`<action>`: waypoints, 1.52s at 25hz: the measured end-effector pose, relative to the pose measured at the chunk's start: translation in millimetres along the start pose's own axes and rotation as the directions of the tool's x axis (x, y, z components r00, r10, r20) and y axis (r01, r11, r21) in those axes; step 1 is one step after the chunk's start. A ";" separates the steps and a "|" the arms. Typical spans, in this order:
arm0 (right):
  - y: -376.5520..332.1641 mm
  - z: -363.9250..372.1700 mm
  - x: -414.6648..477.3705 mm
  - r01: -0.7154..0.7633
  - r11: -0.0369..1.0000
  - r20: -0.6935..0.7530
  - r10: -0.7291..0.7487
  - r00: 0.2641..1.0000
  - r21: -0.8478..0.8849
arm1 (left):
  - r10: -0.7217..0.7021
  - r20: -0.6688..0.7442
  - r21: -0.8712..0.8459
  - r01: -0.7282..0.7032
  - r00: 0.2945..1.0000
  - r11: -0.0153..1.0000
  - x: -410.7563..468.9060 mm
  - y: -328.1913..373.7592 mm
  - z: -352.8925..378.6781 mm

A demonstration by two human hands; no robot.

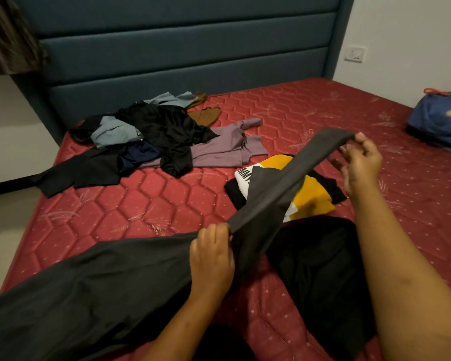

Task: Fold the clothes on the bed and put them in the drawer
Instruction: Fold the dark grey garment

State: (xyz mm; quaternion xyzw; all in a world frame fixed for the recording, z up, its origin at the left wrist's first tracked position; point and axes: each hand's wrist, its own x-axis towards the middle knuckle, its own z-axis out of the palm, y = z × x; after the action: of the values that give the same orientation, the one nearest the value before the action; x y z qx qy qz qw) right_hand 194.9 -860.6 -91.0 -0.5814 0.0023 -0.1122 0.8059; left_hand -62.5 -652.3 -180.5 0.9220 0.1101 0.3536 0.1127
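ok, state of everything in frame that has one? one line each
grey garment: unfolded, partly lifted off the bed, stretched between both hands
left hand: grips its near part
right hand: pinches its far end
yellow shirt: folded, lying on the bed
clothes pile: unfolded, heaped at the bed's far side
black cloth: lying flat beside the shirt, fold unclear
blue bag: resting on the bed, far right
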 end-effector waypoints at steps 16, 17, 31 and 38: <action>48.0 -68.5 -24.7 -0.263 0.962 -0.288 0.274 0.918 0.076 | -0.092 0.715 -0.092 0.224 0.693 0.970 -10.2 -34.5 29.2; 46.2 -67.8 -21.2 -0.241 0.969 -0.290 0.244 0.925 0.049 | -0.147 0.671 -0.054 0.246 0.726 0.968 -3.5 -45.7 28.6; 89.2 -92.5 1.8 -0.282 0.372 -0.226 0.188 0.956 -0.885 | -0.251 0.639 0.163 0.191 0.727 0.968 25.5 -83.5 69.3; 55.9 -49.2 8.8 -0.089 0.497 -0.211 -0.196 0.957 -0.863 | -0.266 0.408 -0.041 0.309 0.873 0.950 49.8 -92.1 73.5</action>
State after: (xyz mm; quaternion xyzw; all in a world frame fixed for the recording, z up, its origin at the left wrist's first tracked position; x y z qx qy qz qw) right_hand 206.8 -891.5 -158.2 -0.8836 0.1546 -0.2027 0.3927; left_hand 12.0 -560.3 -228.8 0.9405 0.2022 0.1437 0.2323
